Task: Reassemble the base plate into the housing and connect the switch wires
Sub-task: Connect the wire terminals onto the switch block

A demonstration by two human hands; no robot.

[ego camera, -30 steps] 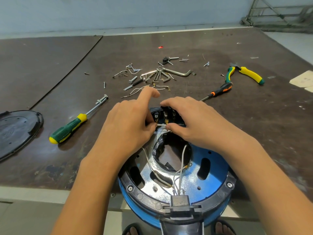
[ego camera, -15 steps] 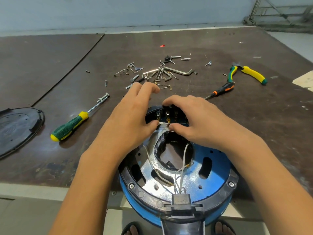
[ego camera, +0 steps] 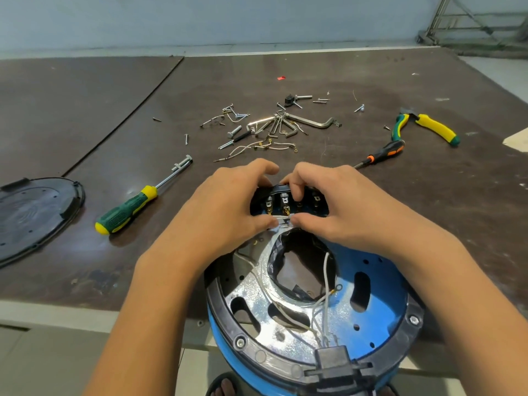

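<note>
Both hands, left hand (ego camera: 223, 212) and right hand (ego camera: 340, 207), curl together round the black switch block (ego camera: 285, 200) at 12 o'clock on the round blue housing (ego camera: 227, 362), thumbs pressing a thin white wire (ego camera: 283, 222). Shiny perforated base plate (ego camera: 251, 292) sits inside. Housing overhangs the table (ego camera: 85, 281) edge at 6 o'clock; green screwdriver (ego camera: 125, 212) at 9 o'clock, well apart.

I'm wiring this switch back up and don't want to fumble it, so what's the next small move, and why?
Probably push the white wire end up onto one of the switch terminals. The left hand and right hand both pinch that wire just below them, at the far rim of the housing, and it doesn't appear seated yet.
</note>
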